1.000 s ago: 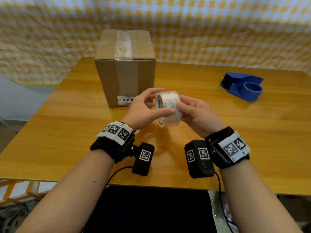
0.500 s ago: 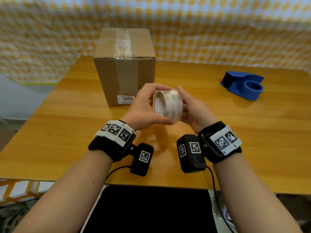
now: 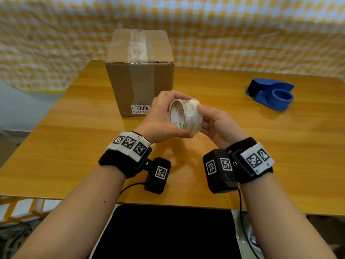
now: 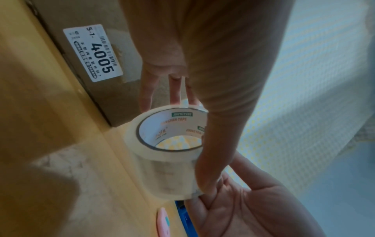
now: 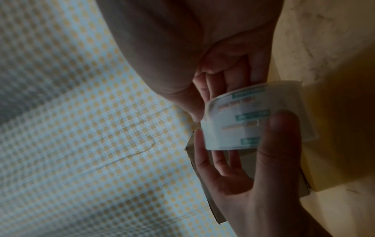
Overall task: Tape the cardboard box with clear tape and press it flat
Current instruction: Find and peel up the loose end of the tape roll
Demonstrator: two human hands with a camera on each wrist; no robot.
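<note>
Head view: the wooden tabletop (image 3: 242, 139) fills the scene, and at its 11 o'clock stands the cardboard box (image 3: 140, 71), upright, flaps down, with a strip of clear tape already wrinkled along its top seam and a white label (image 3: 140, 109) low on the near face. A blue tape dispenser (image 3: 271, 94) sits at 2 o'clock, well apart from the box and carrying no roll. Just in front of the box, above the tabletop centre, the roll of clear tape (image 3: 186, 116) is held between both hands. The left hand (image 3: 160, 120) curls round it, fingers over the top and thumb beneath. The right hand (image 3: 216, 124) cups the far side, fingertips (image 3: 200, 109) on the outer winding.

Judging from this, the step in hand is finding the tape's loose end; no free tail shows in any view. The next move probably calls for a fingernail to lift that edge, then pulling out a length and carrying it to the box seam.
</note>
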